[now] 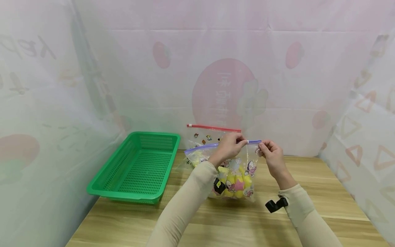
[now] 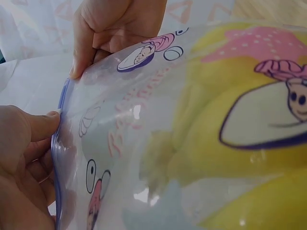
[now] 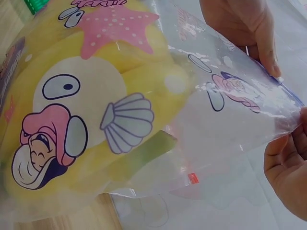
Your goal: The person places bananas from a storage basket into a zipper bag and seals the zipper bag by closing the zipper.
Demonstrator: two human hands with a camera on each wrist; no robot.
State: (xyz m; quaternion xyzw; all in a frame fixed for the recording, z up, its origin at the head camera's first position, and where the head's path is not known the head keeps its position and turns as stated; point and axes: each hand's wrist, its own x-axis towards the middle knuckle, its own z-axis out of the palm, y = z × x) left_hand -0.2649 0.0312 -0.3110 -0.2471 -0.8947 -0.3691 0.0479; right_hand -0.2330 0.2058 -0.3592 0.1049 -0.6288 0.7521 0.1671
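Note:
A clear zip bag (image 1: 236, 171) printed with pink and grey cartoon shells stands upright on the table, with yellow bananas (image 2: 230, 120) inside. Its purple zip strip (image 1: 202, 147) runs along the top. My left hand (image 1: 228, 145) pinches the white slider on that strip, towards the right end. Just beyond it, my right hand (image 1: 273, 157) pinches the bag's top right corner between thumb and fingers. Past the slider, the short piece of strip between the two hands looks darker blue. Behind stands a second clear bag with a red zip strip (image 1: 213, 128), partly hidden by the first bag.
A green plastic basket (image 1: 145, 171) with slotted walls sits on the left of the wooden table (image 1: 228, 226). Printed white cloth (image 1: 139, 75) hangs at the back and both sides. A black wrist mount (image 1: 276, 204) sticks out from the right sleeve.

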